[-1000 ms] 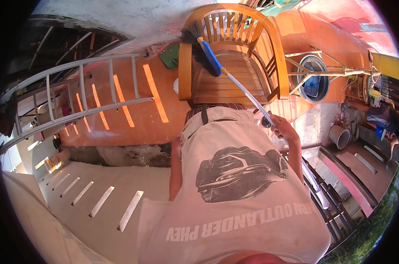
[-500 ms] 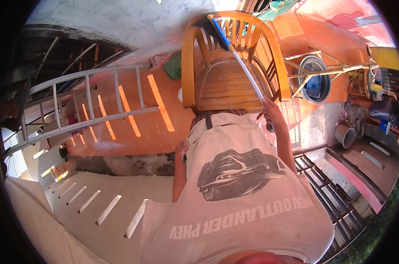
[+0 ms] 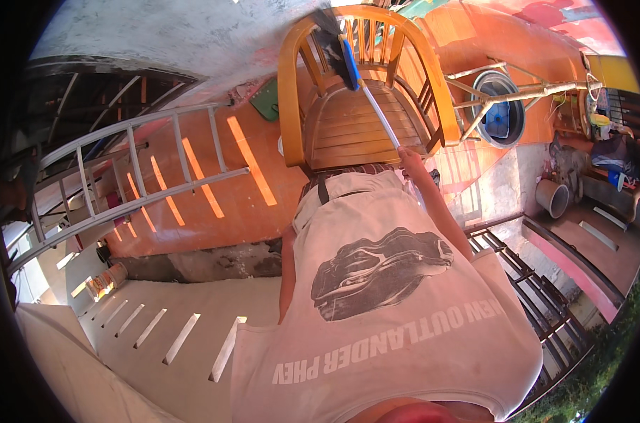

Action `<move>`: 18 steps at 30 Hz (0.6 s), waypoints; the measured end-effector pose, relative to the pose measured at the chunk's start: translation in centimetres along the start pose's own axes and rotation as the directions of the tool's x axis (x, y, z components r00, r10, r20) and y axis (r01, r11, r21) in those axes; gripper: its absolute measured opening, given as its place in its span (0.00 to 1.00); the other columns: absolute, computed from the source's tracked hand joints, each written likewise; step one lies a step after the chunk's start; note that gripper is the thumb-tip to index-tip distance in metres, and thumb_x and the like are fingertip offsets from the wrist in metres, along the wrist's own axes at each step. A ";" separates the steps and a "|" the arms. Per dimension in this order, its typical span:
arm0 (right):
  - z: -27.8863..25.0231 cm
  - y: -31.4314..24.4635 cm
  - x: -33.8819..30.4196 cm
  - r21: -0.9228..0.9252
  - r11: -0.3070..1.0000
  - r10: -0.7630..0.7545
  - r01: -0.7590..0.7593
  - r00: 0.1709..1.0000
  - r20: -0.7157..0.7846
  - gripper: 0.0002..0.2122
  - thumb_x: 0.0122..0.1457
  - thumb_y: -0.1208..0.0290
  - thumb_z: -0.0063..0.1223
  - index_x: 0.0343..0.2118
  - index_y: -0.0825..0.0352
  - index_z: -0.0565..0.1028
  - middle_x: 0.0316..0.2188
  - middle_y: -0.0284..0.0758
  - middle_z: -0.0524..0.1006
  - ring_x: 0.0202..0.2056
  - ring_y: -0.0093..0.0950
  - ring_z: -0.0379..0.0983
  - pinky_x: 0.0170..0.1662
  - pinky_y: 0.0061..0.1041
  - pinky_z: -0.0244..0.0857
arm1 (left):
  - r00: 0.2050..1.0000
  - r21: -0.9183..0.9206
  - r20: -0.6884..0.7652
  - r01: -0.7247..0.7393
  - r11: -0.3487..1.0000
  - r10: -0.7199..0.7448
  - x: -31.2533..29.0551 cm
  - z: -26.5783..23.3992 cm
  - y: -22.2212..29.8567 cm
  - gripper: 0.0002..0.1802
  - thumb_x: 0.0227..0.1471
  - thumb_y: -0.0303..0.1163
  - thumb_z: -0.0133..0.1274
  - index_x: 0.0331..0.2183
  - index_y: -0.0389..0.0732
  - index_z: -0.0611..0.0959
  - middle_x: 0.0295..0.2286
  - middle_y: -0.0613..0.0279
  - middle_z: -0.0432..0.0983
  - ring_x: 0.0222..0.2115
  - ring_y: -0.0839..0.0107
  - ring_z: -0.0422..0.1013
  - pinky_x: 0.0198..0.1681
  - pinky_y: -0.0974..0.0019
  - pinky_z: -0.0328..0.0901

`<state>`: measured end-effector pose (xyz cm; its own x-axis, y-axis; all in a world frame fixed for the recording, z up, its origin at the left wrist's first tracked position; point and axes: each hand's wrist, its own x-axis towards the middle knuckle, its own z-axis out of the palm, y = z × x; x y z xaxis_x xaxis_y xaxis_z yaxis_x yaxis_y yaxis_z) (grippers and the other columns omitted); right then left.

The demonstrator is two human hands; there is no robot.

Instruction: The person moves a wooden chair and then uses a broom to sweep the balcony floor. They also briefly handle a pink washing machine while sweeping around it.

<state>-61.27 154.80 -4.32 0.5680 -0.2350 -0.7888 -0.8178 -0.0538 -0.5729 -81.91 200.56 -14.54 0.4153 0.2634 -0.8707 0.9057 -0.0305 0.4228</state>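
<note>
My right hand (image 3: 411, 159) grips the pale handle of a broom (image 3: 379, 113). The broom's blue head (image 3: 350, 62) and dark bristles (image 3: 328, 35) lie over the left side of the backrest of a wooden armchair (image 3: 362, 141). The chair stands just in front of me, with a slatted back and a slatted seat. At my left side hangs my left forearm (image 3: 287, 271); the hand is against the side of my pale sleeveless shirt (image 3: 397, 282), and its fingers do not show.
A metal ladder (image 3: 140, 166) leans at the left. To the right, a wooden pole frame (image 3: 531, 93) crosses a dark round tub (image 3: 517, 123). A grey bucket (image 3: 551, 199) and a black metal railing (image 3: 531, 296) are farther right. A green object (image 3: 265, 100) lies left of the chair.
My right hand and the broom have shifted left, and the broom's head has come lower across the chair's backrest. The view has shifted a little. My left hand's fingers are now out of sight.
</note>
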 end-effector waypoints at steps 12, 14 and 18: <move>-4.2 -8.0 -5.5 0.383 0.923 0.037 -0.035 0.999 0.003 0.18 0.67 0.53 0.46 0.51 0.60 0.71 0.18 0.28 0.65 0.13 0.15 0.53 0.14 0.17 0.47 | 1.000 -0.014 -0.006 0.017 1.000 -0.017 -0.2 -0.2 -1.1 0.16 0.60 0.38 0.42 0.47 0.44 0.76 0.31 0.64 0.72 0.29 0.70 0.70 0.34 0.66 0.66; -5.4 -11.9 -6.7 0.375 0.920 -0.070 0.110 0.990 -0.119 0.19 0.68 0.54 0.45 0.55 0.59 0.70 0.17 0.24 0.61 0.13 0.13 0.52 0.14 0.16 0.46 | 1.000 -0.012 -0.001 0.016 1.000 -0.016 0.0 -0.3 -1.1 0.17 0.60 0.38 0.42 0.47 0.44 0.76 0.32 0.64 0.72 0.29 0.69 0.70 0.34 0.65 0.66; -7.7 -14.3 -7.1 -0.028 0.900 -0.414 0.434 0.835 -0.363 0.20 0.69 0.58 0.44 0.61 0.59 0.70 0.15 0.27 0.64 0.14 0.14 0.60 0.16 0.19 0.55 | 1.000 0.011 0.018 0.009 1.000 -0.009 0.7 -0.5 -0.5 0.18 0.60 0.39 0.43 0.48 0.43 0.76 0.33 0.63 0.73 0.31 0.68 0.71 0.36 0.64 0.67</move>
<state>-54.27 149.76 11.17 0.7793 -0.5261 -0.3406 -0.4921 -0.1772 -0.8523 -82.12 201.19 -15.23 0.4088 0.2463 -0.8788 0.9101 -0.0388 0.4125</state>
